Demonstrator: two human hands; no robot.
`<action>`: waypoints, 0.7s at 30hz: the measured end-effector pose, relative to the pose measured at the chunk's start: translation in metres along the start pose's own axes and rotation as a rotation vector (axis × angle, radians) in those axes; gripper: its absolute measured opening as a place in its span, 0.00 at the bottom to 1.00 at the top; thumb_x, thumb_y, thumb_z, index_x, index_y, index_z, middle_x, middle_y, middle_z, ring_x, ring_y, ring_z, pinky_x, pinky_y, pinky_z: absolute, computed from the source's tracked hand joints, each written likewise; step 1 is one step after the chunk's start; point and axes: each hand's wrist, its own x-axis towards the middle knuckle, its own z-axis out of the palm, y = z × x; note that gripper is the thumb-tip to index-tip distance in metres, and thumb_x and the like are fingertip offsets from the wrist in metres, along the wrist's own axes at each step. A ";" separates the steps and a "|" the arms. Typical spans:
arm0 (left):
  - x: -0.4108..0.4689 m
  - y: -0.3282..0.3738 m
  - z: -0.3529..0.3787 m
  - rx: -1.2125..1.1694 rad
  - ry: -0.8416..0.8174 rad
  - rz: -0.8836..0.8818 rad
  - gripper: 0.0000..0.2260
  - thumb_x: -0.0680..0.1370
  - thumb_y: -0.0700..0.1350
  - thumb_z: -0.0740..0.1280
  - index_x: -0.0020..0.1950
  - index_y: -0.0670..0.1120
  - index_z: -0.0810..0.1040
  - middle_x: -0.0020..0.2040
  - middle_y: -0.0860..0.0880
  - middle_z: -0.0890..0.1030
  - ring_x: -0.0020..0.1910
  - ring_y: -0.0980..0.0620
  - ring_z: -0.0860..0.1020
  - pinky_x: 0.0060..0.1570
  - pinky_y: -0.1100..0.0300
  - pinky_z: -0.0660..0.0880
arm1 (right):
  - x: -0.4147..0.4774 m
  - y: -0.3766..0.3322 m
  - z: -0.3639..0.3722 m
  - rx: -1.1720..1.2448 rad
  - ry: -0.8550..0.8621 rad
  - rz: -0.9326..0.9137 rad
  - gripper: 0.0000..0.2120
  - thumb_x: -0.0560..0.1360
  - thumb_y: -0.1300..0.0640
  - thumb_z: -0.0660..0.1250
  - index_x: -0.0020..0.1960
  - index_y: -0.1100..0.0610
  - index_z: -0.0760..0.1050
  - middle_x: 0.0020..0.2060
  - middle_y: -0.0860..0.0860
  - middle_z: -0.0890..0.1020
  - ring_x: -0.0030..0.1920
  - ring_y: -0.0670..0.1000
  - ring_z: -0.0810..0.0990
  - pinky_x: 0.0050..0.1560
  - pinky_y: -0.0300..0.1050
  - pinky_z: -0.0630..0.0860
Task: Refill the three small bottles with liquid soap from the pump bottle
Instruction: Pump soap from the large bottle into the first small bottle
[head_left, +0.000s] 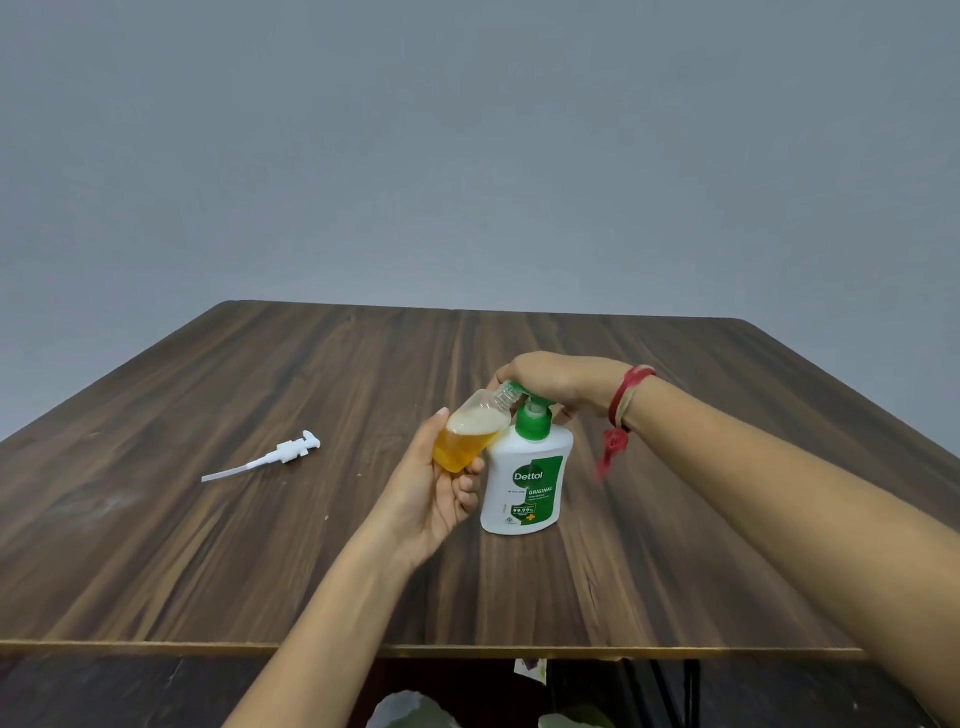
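- "Dettol" in white on the green label of the pump bottle (524, 488)
- "ORIGINAL" just beneath it
- "99.99%" lower down (the smaller print there is too blurred to read)

Head view, forward-down over near table (260, 519)

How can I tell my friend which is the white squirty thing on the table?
Start at the wooden table. Left of the small bottle in the left hand, a loose pump lies alone. Unlike the green pump on the Dettol bottle, it is all white with a long thin tube.
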 end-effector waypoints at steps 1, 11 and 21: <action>0.001 0.001 0.000 -0.002 -0.001 0.006 0.18 0.80 0.57 0.58 0.50 0.42 0.77 0.28 0.47 0.74 0.19 0.58 0.70 0.19 0.68 0.70 | 0.001 0.000 -0.001 0.007 0.000 -0.004 0.11 0.76 0.55 0.58 0.51 0.57 0.75 0.40 0.54 0.77 0.40 0.51 0.73 0.40 0.42 0.69; 0.002 -0.002 -0.002 0.007 0.008 0.046 0.18 0.80 0.57 0.58 0.52 0.43 0.76 0.27 0.48 0.73 0.20 0.58 0.70 0.19 0.68 0.69 | 0.001 0.004 0.004 0.025 0.016 -0.015 0.15 0.75 0.57 0.57 0.54 0.63 0.77 0.43 0.57 0.77 0.42 0.54 0.72 0.43 0.45 0.69; 0.003 -0.005 -0.002 -0.022 -0.001 0.015 0.18 0.80 0.57 0.58 0.50 0.43 0.77 0.27 0.48 0.73 0.19 0.59 0.70 0.19 0.69 0.69 | 0.002 0.005 0.006 0.004 0.007 0.006 0.14 0.75 0.57 0.58 0.55 0.62 0.77 0.44 0.57 0.77 0.43 0.55 0.73 0.44 0.47 0.70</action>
